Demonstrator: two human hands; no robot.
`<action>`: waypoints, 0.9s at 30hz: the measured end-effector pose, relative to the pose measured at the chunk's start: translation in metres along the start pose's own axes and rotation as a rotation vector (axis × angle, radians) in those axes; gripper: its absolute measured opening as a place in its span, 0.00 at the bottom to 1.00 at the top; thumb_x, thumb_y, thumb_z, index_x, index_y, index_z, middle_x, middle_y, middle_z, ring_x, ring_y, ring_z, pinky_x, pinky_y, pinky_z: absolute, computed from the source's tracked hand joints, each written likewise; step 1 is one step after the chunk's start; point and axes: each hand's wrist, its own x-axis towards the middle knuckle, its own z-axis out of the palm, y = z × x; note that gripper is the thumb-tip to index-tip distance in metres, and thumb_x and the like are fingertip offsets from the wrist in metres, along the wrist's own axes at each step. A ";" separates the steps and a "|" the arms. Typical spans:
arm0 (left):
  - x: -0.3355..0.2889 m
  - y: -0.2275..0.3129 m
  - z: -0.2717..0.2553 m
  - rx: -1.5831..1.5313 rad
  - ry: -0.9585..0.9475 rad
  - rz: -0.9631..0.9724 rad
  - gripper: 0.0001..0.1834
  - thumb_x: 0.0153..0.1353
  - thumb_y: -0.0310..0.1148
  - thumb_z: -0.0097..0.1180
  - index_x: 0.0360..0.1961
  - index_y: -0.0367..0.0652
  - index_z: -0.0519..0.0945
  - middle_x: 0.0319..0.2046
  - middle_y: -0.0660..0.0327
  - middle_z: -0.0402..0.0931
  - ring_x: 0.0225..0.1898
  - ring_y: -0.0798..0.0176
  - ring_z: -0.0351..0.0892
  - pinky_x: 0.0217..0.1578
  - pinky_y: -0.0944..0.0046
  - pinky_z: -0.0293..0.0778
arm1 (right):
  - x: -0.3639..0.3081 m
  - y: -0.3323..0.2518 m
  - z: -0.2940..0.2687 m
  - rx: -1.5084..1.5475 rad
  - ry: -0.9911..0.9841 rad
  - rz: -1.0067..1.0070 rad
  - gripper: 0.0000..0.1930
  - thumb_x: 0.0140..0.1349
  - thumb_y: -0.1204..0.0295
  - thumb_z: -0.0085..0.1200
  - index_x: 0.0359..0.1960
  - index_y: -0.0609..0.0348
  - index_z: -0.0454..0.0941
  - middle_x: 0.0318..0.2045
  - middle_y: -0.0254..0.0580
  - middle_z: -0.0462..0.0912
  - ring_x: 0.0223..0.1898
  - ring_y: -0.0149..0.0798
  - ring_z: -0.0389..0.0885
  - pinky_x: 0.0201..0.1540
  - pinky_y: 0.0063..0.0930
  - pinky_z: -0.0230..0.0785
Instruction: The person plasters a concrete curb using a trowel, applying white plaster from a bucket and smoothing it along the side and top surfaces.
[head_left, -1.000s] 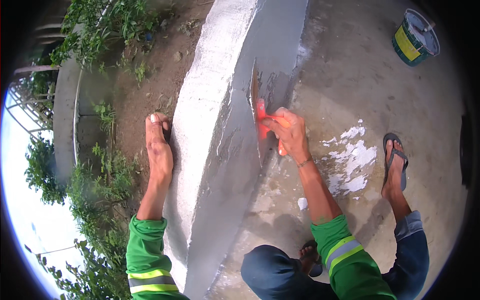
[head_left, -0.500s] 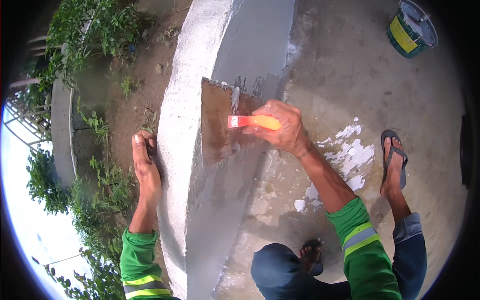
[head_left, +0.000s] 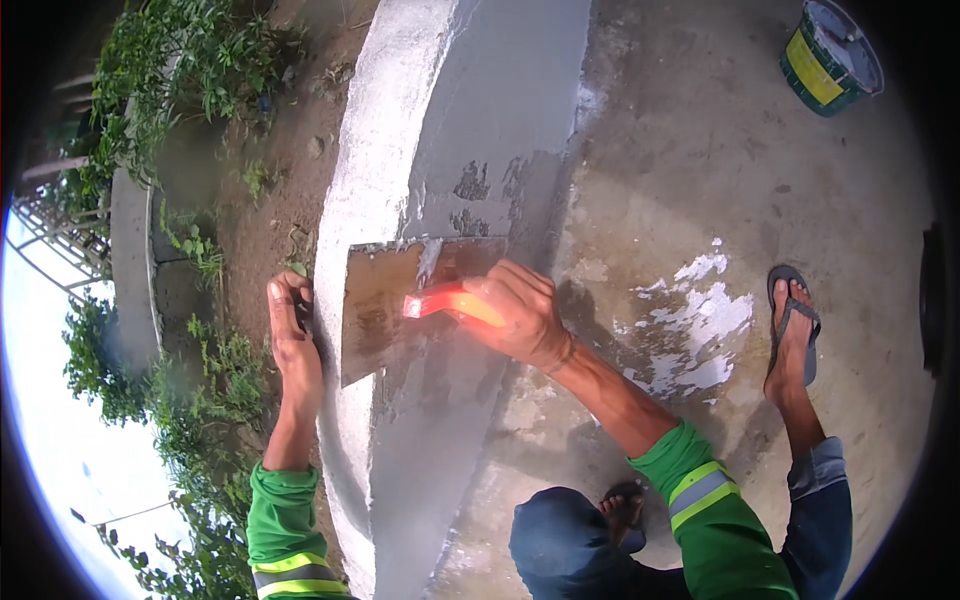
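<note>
My right hand (head_left: 520, 315) is wrapped round the orange handle of a plastering trowel (head_left: 375, 290). Its wide, brownish rectangular blade lies over the grey side of a low wall (head_left: 480, 110) and reaches across onto the rough white top (head_left: 375, 130). A smear of pale plaster sticks to the blade near its upper edge. Against the outer side of the wall, my left hand (head_left: 292, 325) is closed with curled fingers; a dark patch shows by them, too unclear to name. Wet, patchy plaster (head_left: 470, 180) shows on the side just beyond the blade.
White plaster splatters (head_left: 705, 320) mark the concrete floor right of the wall, near my sandalled foot (head_left: 795, 320). At the far right stands a green bucket (head_left: 825, 65) with a yellow label and greyish material inside. Soil and leafy plants (head_left: 205, 400) border the wall's left side.
My right hand has drawn the trowel nearer and to the left, so its blade now overlaps the white wall top. Patchy plaster beyond is more exposed. My left hand stays about where it was.
</note>
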 end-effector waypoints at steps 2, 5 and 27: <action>-0.001 -0.004 0.000 0.047 -0.040 0.073 0.26 0.75 0.53 0.20 0.38 0.44 0.65 0.33 0.68 0.56 0.34 0.71 0.52 0.41 0.71 0.53 | 0.006 0.016 0.004 -0.006 0.179 0.146 0.17 0.45 0.73 0.72 0.34 0.58 0.76 0.25 0.40 0.77 0.26 0.43 0.79 0.28 0.33 0.72; -0.002 -0.003 -0.004 0.090 -0.031 0.070 0.29 0.74 0.56 0.19 0.40 0.42 0.65 0.34 0.67 0.56 0.35 0.70 0.54 0.42 0.71 0.54 | 0.018 0.052 0.006 0.048 0.307 0.505 0.14 0.50 0.68 0.70 0.30 0.61 0.78 0.22 0.42 0.79 0.24 0.39 0.79 0.28 0.32 0.71; -0.005 0.002 0.005 0.062 0.022 0.091 0.22 0.76 0.52 0.27 0.37 0.47 0.67 0.32 0.70 0.57 0.35 0.71 0.55 0.43 0.72 0.54 | -0.011 -0.012 0.020 0.003 0.269 0.256 0.16 0.47 0.70 0.72 0.33 0.58 0.75 0.27 0.40 0.79 0.28 0.45 0.80 0.29 0.35 0.73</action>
